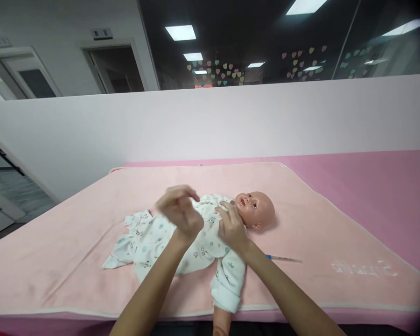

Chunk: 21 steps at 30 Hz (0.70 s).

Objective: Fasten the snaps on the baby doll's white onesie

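A baby doll (255, 209) lies on its back on a pale pink blanket (301, 219), head to the right. It wears a white printed romper (150, 238). My right hand (233, 226) rests on the doll's chest near the collar, fingers pressing the fabric. My left hand (180, 210) hovers just above the doll's belly, blurred, with fingers curled and pinched together. I cannot tell whether it grips cloth. One sleeved doll arm (227, 284) hangs toward the blanket's front edge.
A thin blue-tipped stick, like a thermometer or pen (283, 258), lies on the blanket right of my right forearm. The blanket covers a darker pink table (388, 186). A white partition wall (210, 121) stands behind, with dark glass above.
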### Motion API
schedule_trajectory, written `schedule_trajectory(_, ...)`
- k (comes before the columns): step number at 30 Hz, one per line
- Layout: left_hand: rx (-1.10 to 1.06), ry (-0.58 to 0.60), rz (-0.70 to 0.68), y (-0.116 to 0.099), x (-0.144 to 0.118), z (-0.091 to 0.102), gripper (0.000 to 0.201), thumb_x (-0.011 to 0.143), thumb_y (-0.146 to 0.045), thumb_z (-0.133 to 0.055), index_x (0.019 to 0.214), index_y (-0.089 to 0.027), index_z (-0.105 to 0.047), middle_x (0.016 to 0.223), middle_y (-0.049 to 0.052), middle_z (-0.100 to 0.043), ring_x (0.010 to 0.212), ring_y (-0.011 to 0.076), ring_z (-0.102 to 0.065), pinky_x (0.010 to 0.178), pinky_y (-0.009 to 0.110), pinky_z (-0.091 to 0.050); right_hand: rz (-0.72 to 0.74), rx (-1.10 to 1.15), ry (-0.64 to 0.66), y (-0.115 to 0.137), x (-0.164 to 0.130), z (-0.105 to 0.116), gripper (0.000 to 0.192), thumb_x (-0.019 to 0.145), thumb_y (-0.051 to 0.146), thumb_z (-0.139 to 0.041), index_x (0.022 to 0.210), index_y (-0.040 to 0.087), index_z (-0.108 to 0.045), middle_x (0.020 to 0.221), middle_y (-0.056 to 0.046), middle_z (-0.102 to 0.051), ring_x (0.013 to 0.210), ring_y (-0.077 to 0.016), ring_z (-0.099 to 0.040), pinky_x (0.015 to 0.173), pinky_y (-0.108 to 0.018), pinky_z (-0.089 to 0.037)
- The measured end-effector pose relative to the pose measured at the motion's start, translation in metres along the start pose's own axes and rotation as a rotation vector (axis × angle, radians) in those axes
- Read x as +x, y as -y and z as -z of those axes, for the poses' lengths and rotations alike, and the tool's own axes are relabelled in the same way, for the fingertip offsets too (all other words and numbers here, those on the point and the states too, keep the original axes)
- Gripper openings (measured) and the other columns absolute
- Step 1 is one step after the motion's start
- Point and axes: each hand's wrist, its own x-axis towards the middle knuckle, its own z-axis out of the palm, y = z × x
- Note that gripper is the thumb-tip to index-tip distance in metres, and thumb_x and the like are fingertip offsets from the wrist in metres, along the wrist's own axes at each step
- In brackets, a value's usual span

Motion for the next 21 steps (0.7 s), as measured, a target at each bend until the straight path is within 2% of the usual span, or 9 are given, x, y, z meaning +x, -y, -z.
schedule_trajectory(1, 0.022, -0.016, 0.002, 0.007, -0.002, -0.01, 0.012, 0.088, -0.032, -0.04, 0.089, -0.021, -0.043, 0.082, 0.0, -0.051, 0.058, 0.0082, -0.05, 0.054, 0.023, -0.042, -0.037, 0.033, -0.027, -0.001, -0.002, 0.0, 0.037, 0.079, 0.004, -0.032, 0.108, 0.014, -0.053, 0.113, -0.013, -0.052, 0.108, -0.0216, -0.049, 0.091, -0.038, -0.045)
schedule_trajectory(2, 0.066, 0.071, 0.079, 0.013, -0.006, -0.018, 0.01, 0.087, -0.028, -0.041, 0.093, -0.02, -0.045, 0.086, 0.002, -0.052, 0.064, 0.0096, -0.053, 0.057, 0.024, -0.044, -0.073, 0.072, -0.068, -0.003, -0.003, -0.001, 0.038, 0.079, 0.003, -0.031, 0.108, 0.015, -0.052, 0.112, -0.013, -0.052, 0.108, -0.0209, -0.049, 0.091, -0.038, -0.045)
schedule_trajectory(4, 0.173, 0.308, 0.223, 0.026, -0.018, -0.029, 0.014, 0.087, -0.023, -0.039, 0.095, -0.019, -0.049, 0.088, 0.004, -0.055, 0.076, 0.0125, -0.055, 0.067, 0.026, -0.045, -0.137, 0.152, -0.18, -0.006, -0.005, -0.002, 0.039, 0.078, 0.002, -0.03, 0.109, 0.016, -0.051, 0.107, -0.011, -0.053, 0.106, -0.019, -0.05, 0.09, -0.038, -0.047)
schedule_trajectory(6, 0.266, 0.587, 0.309, 0.034, -0.031, -0.03, 0.019, 0.087, -0.024, -0.037, 0.091, -0.018, -0.054, 0.086, 0.004, -0.058, 0.08, 0.0145, -0.054, 0.073, 0.029, -0.043, -0.172, 0.21, -0.271, -0.008, -0.006, -0.002, 0.04, 0.078, 0.001, -0.03, 0.109, 0.017, -0.049, 0.104, -0.009, -0.055, 0.105, -0.0177, -0.051, 0.089, -0.038, -0.048)
schedule_trajectory(7, 0.305, 0.699, 0.32, 0.036, -0.036, -0.029, 0.021, 0.087, -0.025, -0.036, 0.087, -0.018, -0.056, 0.083, 0.003, -0.06, 0.08, 0.0151, -0.054, 0.074, 0.029, -0.042, -0.177, 0.226, -0.29, -0.008, -0.007, -0.002, 0.04, 0.078, 0.001, -0.031, 0.11, 0.018, -0.049, 0.104, -0.008, -0.055, 0.105, -0.0175, -0.051, 0.089, -0.038, -0.048)
schedule_trajectory(9, 0.367, 0.831, 0.298, 0.038, -0.041, -0.026, 0.022, 0.087, -0.028, -0.038, 0.079, -0.018, -0.056, 0.078, 0.002, -0.059, 0.077, 0.0158, -0.053, 0.074, 0.03, -0.041, -0.173, 0.238, -0.265, -0.008, -0.009, -0.002, 0.041, 0.079, 0.001, -0.03, 0.112, 0.018, -0.048, 0.106, -0.009, -0.054, 0.107, -0.0173, -0.05, 0.09, -0.038, -0.048)
schedule_trajectory(12, 0.422, 0.88, 0.234, 0.038, -0.042, -0.023, 0.014, 0.082, -0.025, -0.045, 0.075, -0.018, -0.055, 0.075, 0.001, -0.058, 0.077, 0.0164, -0.051, 0.074, 0.03, -0.039, -0.2, 0.244, -0.214, -0.008, -0.01, -0.003, 0.041, 0.079, 0.001, -0.03, 0.113, 0.017, -0.046, 0.108, -0.01, -0.052, 0.109, -0.0174, -0.048, 0.092, -0.039, -0.047)
schedule_trajectory(15, 0.428, 0.902, 0.193, 0.038, -0.041, -0.023, 0.006, 0.078, -0.02, -0.05, 0.076, -0.018, -0.055, 0.08, 0.001, -0.059, 0.081, 0.0169, -0.052, 0.076, 0.03, -0.038, -0.244, 0.246, -0.217, -0.007, -0.009, -0.003, 0.039, 0.08, 0.002, -0.031, 0.113, 0.017, -0.045, 0.108, -0.01, -0.052, 0.109, -0.0178, -0.048, 0.091, -0.039, -0.047)
schedule_trajectory(21, 0.391, 0.847, 0.196, 0.038, -0.043, -0.023, 0.007, 0.077, -0.016, -0.048, 0.08, -0.018, -0.054, 0.083, 0.001, -0.057, 0.082, 0.0156, -0.051, 0.078, 0.029, -0.038, -0.224, 0.231, -0.208, -0.004, -0.007, -0.002, 0.035, 0.082, 0.005, -0.035, 0.113, 0.016, -0.045, 0.108, -0.01, -0.052, 0.109, -0.0181, -0.048, 0.091, -0.039, -0.047)
